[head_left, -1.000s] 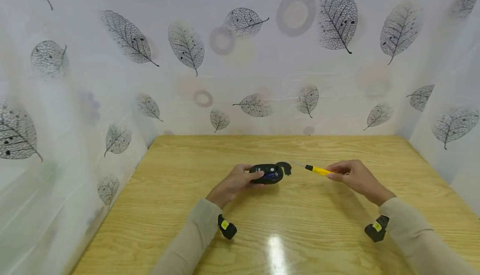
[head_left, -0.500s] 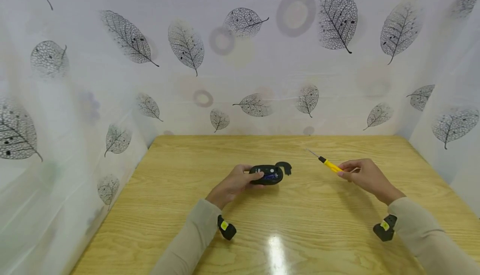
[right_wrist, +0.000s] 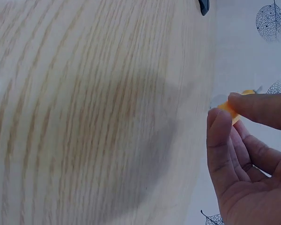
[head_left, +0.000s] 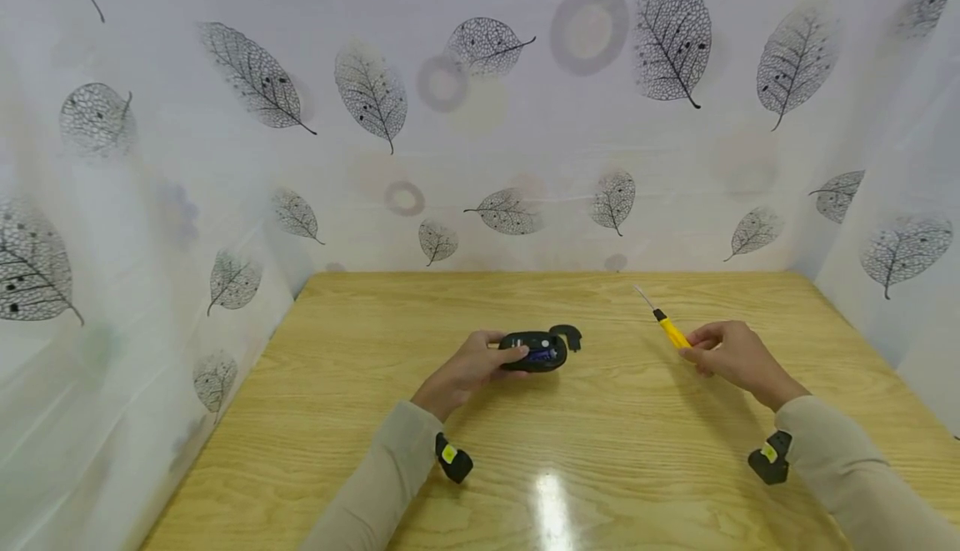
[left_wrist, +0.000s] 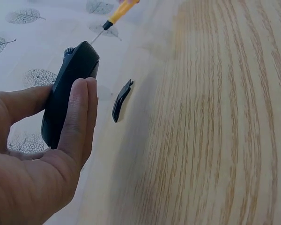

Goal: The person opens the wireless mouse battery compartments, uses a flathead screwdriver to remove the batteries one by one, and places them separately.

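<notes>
My left hand (head_left: pixel 467 369) grips a black computer mouse (head_left: pixel 531 339), its underside turned up toward the head camera. The battery bay lies uncovered, with a dark blue battery (head_left: pixel 543 355) inside and my thumb resting at its edge. Just past the mouse, the curved black battery cover (head_left: pixel 573 336) lies on the table. Over to the right, my right hand (head_left: pixel 737 358) pinches the yellow handle of a small screwdriver (head_left: pixel 672 331). Its thin metal shaft points up and left, apart from the mouse. In the left wrist view the mouse's ridged scroll wheel (left_wrist: pixel 69 50) shows.
The wood-grain table (head_left: pixel 360 451) carries everything here. A pale curtain (head_left: pixel 480 134) printed with leaves hangs behind it and along both sides. Each sleeve has a black wrist camera strapped on, such as the right camera (head_left: pixel 769 458).
My right hand has drawn the screwdriver away to the right, and its tip has swung from near the cover to point farther up. The left hand keeps the mouse in place.
</notes>
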The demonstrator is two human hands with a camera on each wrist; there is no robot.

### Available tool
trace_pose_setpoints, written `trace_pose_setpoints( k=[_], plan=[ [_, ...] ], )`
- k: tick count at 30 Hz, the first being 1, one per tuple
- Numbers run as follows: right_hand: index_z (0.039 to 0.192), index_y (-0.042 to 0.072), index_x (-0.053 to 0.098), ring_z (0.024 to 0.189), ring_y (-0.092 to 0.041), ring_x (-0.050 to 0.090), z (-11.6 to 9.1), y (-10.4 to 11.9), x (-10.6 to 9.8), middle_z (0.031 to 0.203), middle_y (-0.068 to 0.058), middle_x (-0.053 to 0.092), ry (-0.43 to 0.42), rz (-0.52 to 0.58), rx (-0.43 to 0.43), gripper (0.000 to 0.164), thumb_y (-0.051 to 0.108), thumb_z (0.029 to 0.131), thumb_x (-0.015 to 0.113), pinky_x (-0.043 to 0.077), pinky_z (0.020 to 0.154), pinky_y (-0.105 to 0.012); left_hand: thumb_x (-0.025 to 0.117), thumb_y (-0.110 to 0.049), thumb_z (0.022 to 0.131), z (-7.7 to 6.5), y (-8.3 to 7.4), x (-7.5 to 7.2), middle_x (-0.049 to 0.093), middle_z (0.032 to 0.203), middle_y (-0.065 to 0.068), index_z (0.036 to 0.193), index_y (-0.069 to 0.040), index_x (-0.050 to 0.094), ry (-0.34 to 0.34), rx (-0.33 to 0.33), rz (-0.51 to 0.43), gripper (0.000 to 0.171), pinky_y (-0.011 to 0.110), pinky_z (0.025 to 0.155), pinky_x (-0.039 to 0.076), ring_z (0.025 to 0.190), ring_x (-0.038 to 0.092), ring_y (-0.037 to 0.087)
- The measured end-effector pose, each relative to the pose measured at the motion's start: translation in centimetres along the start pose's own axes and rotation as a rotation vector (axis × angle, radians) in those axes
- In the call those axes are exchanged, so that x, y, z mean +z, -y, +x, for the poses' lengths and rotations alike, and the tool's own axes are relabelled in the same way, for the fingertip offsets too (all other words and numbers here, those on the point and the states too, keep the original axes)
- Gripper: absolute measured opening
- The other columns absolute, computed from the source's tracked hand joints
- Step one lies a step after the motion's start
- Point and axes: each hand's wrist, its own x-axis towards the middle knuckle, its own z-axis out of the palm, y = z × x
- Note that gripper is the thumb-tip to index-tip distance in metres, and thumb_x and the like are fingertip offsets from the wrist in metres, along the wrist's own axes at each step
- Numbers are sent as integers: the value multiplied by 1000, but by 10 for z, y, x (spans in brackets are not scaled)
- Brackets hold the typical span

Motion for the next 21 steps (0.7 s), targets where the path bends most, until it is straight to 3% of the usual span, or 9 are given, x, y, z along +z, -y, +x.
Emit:
trace_pose_setpoints(
  k=[9, 21],
  plan=[
    [107, -18, 60, 68, -23, 69, 0, -5, 4, 85, -12, 70, 2, 32, 70, 35, 11, 93, 72, 63, 62, -34, 63, -9, 101, 0, 0, 1, 58, 130, 26, 141, 11, 48, -4, -2, 19, 47, 39, 95, 57, 104, 70, 30],
    [98, -12, 64, 61, -17, 68, 1, -9, 10, 71, -6, 68, -18, -64, 154, 29, 15, 91, 74, 58, 56, -28, 64, -9, 101, 0, 0, 3, 57, 131, 26, 142, 11, 47, -5, -2, 20, 48, 38, 95, 58, 104, 70, 30]
  ],
)
